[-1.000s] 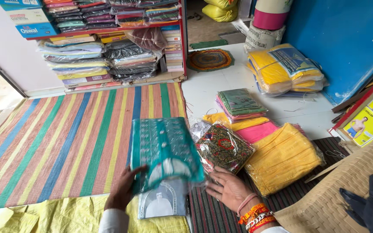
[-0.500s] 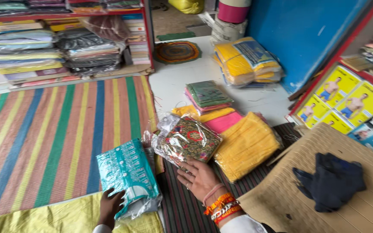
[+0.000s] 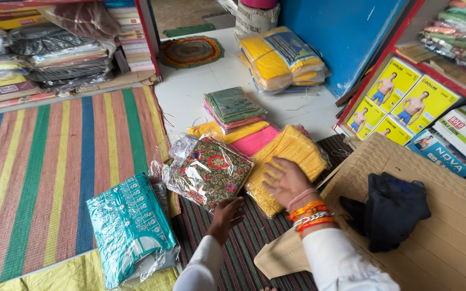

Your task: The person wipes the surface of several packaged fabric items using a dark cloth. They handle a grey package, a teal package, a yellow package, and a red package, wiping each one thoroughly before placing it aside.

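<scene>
Patterned packet: a clear plastic-wrapped cloth (image 3: 210, 172), dark green with red and gold flower print, lies flat near the middle of the floor, its loose wrapper bunched at the far left corner.
Left hand: the left hand (image 3: 225, 216) grips the packet's near edge, fingers curled onto it; the sleeve is white.
Yellow packet: a wrapped bundle of yellow cloth (image 3: 287, 164) lies just right of the patterned one, touching it.
Right hand: the right hand (image 3: 286, 181) rests flat on the yellow bundle with fingers spread, holding nothing; orange and white bangles sit at the wrist.
Teal packet: a wrapped teal cloth with white embroidery (image 3: 129, 226) lies to the near left, apart from both hands.
Floor: a striped mat (image 3: 55, 161) in red, green, yellow and blue covers the left; a white floor (image 3: 190, 91) shows farther back, a dark striped mat lies under the hands.
Room: shelves of folded cloth (image 3: 44, 48) stand far left, a blue board (image 3: 351, 32) far right, a dark cloth (image 3: 395, 210) on a woven tan sheet at near right.
</scene>
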